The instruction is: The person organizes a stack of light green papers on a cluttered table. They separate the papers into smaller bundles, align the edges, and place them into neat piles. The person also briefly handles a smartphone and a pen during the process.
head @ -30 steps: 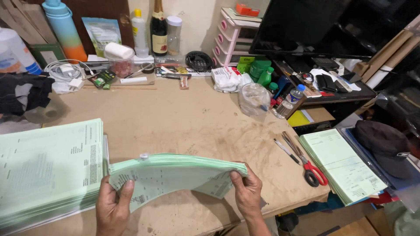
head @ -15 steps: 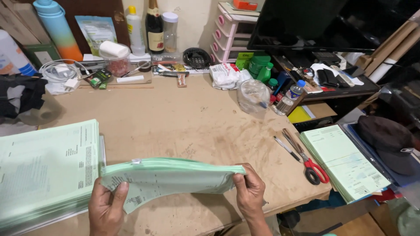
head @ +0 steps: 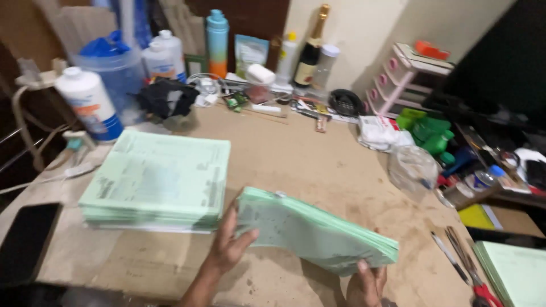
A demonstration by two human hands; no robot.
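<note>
Left hand: nearest the camera, thumb over the top and fingers under the left end of the bundle of green sheets, clamped on it
Right hand: low at the frame's edge, fingers curled up around the bundle's right end, gripping it from below
Bundle of green sheets: a thick sheaf of thin, pale green printed paper, held just above the counter, tilted down to the right and sagging a little between the hands
Handling, as I judge it: soft paper like this fans and slips, so both ends want an even squeeze and the edges kept flush; a level hold would stop the lower corner splaying
Stack of green sheets: just left of the bundle, lying flat and squared on the counter, same pale green paper with white sheets beneath
Phone: dark, glossy slab at the counter's left edge
Scissors: red handles, beside a pen at right
Counter surface: bare brown board, matt and scuffed
Plastic bag: clear, crumpled, further right
Back row: white bottle, tall blue and orange flask, dark glass bottle with foil neck
</note>
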